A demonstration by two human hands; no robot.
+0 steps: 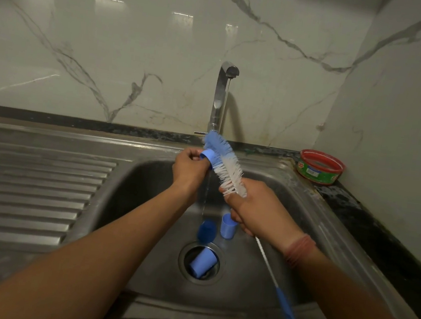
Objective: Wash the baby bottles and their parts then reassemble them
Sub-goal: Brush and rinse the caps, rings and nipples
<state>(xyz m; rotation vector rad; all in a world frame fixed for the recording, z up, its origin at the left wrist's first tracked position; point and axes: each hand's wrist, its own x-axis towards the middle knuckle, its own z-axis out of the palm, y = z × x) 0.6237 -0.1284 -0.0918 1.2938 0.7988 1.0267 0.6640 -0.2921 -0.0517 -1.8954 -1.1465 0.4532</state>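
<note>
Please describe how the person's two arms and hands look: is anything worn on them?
Both forearms are bare; no sleeves show. The left hand wears nothing visible: no ring, no glove. The right hand is also ungloved, and a band of reddish-pink threads circles its wrist.

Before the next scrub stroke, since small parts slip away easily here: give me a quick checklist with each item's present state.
1. Left hand grip on the blue ring: ok, fingers curl round it.
2. Right hand grip on the bottle brush: ok, held just below the bristles.
3. Bristles meeting the ring: ok, touching.
4. Water running from the tap: ok, thin stream visible.
5. Drain free: not ok, a blue cap lies in it.
6. Ring fully clean: cannot tell.
</note>
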